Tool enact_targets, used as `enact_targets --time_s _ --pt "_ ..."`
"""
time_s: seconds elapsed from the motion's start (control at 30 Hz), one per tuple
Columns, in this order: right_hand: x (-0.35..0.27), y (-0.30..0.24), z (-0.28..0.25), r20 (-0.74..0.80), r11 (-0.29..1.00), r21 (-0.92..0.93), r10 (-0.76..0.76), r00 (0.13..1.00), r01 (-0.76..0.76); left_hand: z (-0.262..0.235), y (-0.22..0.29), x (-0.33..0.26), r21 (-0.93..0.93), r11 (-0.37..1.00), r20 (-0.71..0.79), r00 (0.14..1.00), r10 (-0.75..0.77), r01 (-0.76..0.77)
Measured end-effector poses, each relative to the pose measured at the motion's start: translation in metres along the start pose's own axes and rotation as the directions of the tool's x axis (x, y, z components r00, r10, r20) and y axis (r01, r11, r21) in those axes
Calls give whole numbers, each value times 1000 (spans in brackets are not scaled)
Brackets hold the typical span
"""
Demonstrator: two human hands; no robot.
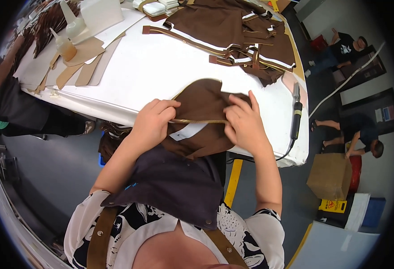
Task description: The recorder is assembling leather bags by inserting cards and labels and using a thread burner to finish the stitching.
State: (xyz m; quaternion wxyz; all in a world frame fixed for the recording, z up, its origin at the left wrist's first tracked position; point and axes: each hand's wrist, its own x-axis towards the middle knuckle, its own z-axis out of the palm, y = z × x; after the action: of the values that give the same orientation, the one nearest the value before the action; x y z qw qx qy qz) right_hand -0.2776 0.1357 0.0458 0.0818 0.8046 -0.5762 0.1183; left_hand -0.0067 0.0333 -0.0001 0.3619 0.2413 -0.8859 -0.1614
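My left hand and right hand both pinch brown fabric piece along its zipper, at white counter edge; soldering-type tool beside right hand.

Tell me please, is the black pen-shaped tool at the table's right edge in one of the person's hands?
No, the black tool lies alone while both hands grip the brown fabric piece.

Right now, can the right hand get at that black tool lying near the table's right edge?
Probably yes. The black tool lies just right of the right hand, with bare white table between them. But that hand's grip is on the brown fabric piece, so it must let go first.
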Motion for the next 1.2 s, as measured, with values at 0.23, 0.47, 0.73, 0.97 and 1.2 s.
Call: enact_targets --time_s 0.23,0.47,0.73,0.97,1.2 --pt "-12 -67 -29 245 741 664 -339 908 98 -20 -7 -13 87 995 -273 959 73 -51" --pt "-2 -76 31 164 385 921 -249 955 -58 -23 18 -3 -35 951 -207 933 294 -307" --pt "43 -112 31 34 392 919 47 998 -49 -67 10 82 259 815 -34 838 545 -519" --pt "115 -59 97 -140 254 967 564 814 -9 -19 11 139 150 945 188 947 262 -292" --pt "60 -52 73 5 511 805 500 866 -300 6 15 68 -81 959 362 905 -225 271"
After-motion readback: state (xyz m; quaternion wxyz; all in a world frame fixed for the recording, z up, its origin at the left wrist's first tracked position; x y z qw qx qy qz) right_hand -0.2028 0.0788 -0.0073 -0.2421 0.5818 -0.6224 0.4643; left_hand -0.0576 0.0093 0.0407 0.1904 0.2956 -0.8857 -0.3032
